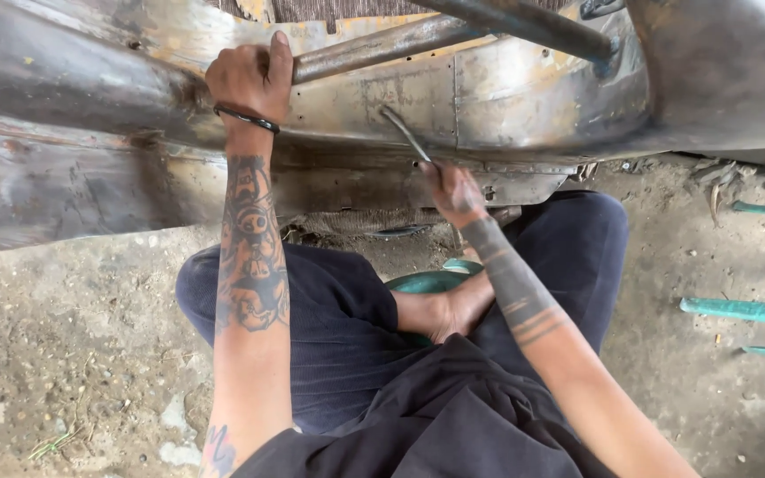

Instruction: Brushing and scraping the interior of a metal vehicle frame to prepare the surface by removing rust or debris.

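Observation:
My left hand (248, 81) grips a rusty metal tube (374, 49) that runs across a bare, rust-stained sheet-metal vehicle body (506, 97). A black band circles that wrist. My right hand (455, 193) is closed on the lower end of a thin grey metal rod-like tool (405, 133). Its tip rests against the body panel just above the lower sill. I sit with dark trousers and a bare foot (453, 310) tucked under me on a low green stool (431, 281).
Rough dirt and concrete ground (64, 354) lies all around. Green painted legs of some furniture (745, 310) stick in from the right. A second dark tube (533, 22) crosses the top. Debris lies under the body at right.

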